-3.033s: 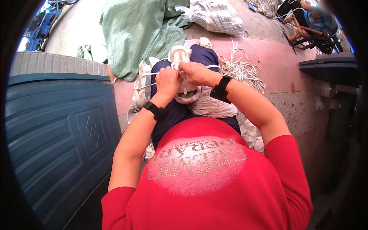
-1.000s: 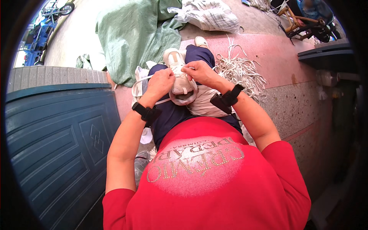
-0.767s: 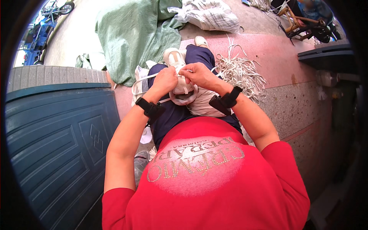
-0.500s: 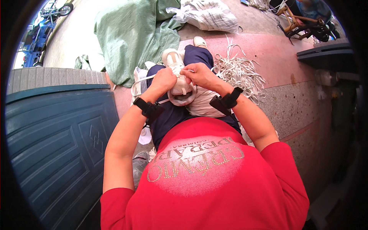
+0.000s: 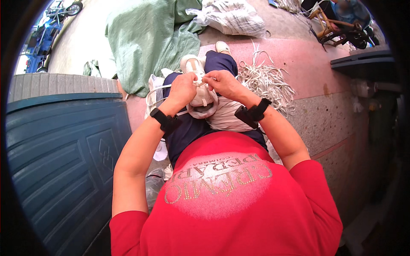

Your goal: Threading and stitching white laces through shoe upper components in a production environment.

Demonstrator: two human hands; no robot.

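Note:
A white and beige sneaker (image 5: 201, 101) rests over my lap, its toe pointing away from me and its padded collar toward me. My left hand (image 5: 183, 88) is at the left of the lacing, fingers pinched on a white shoelace (image 5: 161, 88) that loops out to the left. On the other side of the tongue, my right hand (image 5: 223, 83) pinches the lace near the eyelets. The fingertips of both hands almost meet over the shoe. The exact lace ends between the fingers are too small to make out.
A heap of loose white laces (image 5: 269, 81) lies to the right, with a bundle of laces (image 5: 228, 115) across my lap. Ahead are a green sheet (image 5: 149, 42) and a clear plastic bag (image 5: 232, 19). A blue panelled door (image 5: 68, 166) stands at left, a dark ledge (image 5: 363, 62) at right.
Both hands stay at the lacing. My left fingers have shifted slightly up and away from me, and my right fingertips have moved a little.

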